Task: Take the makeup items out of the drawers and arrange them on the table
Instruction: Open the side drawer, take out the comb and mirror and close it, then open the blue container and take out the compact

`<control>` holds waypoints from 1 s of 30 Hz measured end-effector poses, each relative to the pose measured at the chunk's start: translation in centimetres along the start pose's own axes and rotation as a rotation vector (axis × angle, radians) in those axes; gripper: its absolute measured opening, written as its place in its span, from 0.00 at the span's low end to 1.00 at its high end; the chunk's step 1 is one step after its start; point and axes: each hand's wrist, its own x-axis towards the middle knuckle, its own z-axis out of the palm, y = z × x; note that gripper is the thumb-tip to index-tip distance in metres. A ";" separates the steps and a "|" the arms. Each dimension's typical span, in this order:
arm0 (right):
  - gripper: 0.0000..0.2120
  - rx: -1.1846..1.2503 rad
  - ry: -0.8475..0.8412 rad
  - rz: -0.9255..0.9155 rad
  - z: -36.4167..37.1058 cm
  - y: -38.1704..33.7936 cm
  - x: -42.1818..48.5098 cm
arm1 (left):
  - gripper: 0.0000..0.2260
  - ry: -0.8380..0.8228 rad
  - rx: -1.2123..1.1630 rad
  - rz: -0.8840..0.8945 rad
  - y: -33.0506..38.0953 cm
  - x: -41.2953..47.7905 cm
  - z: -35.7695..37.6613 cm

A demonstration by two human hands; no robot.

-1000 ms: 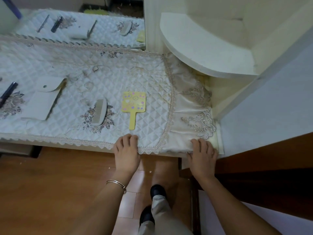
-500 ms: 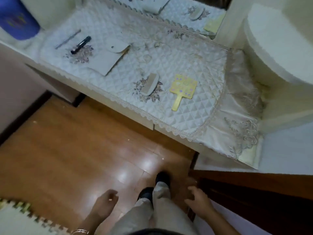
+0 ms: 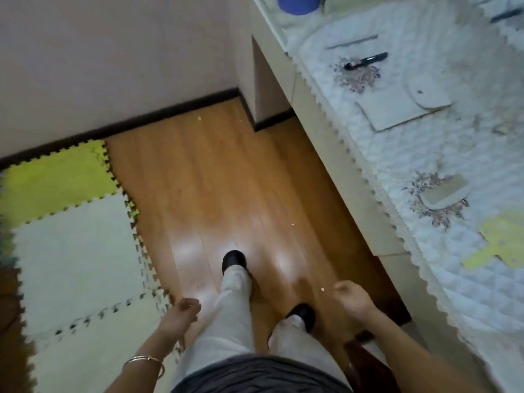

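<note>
The fingers [image 3: 192,303] of the left hand [image 3: 177,319] curl loosely inward and hold nothing; the fingers [image 3: 341,287] of the right hand [image 3: 353,300] are likewise bent in a slack half-curl around nothing, though motion blur softens both. Both hands hang low beside the person's legs, over the wooden floor [image 3: 212,180], well apart from the desk [image 3: 348,171]. A thin metal bangle [image 3: 144,360] circles the left wrist. Between the hands are pale trousers [image 3: 235,307] and two black shoes, one [image 3: 234,259] set ahead of the other [image 3: 302,314]. To the left lies a foam puzzle mat [image 3: 73,251] of green and pale tiles, with a pink wall [image 3: 113,52] and dark skirting behind it. Along the right runs the desk under a white quilted cloth [image 3: 411,154] with a scalloped lace edge. The makeup items lie on that cloth: a black pen-like stick [image 3: 365,61] on an embroidered flower, a thin grey stick [image 3: 351,42] just beyond it, a white flap pouch [image 3: 402,104], a pale comb [image 3: 443,194] on a second flower, and a yellow hand mirror [image 3: 499,245] nearest the right edge. A blue object [image 3: 297,2] sits at the far end of the desk, cut off by the top of the view. No drawer front can be told apart on the side of the desk.
</note>
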 end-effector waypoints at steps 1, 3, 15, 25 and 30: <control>0.10 -0.008 0.022 -0.009 0.2 -1.4 1.0 | 0.06 0.003 -0.013 -0.011 0.3 0.6 -1.2; 0.12 -0.005 0.050 -0.013 0.6 -4.7 2.1 | 0.07 0.004 -0.043 -0.049 1.0 2.6 -3.8; 0.06 -0.092 -0.065 -0.038 7.0 -17.9 3.9 | 0.03 0.050 -0.200 -0.059 5.8 11.2 -15.7; 0.06 -0.291 -0.192 0.031 4.3 -29.4 13.3 | 0.06 -0.012 -0.301 -0.230 13.9 18.8 -20.0; 0.13 -0.195 -0.152 -0.064 1.8 -40.4 16.9 | 0.10 0.072 -0.315 -0.107 23.3 23.1 -24.4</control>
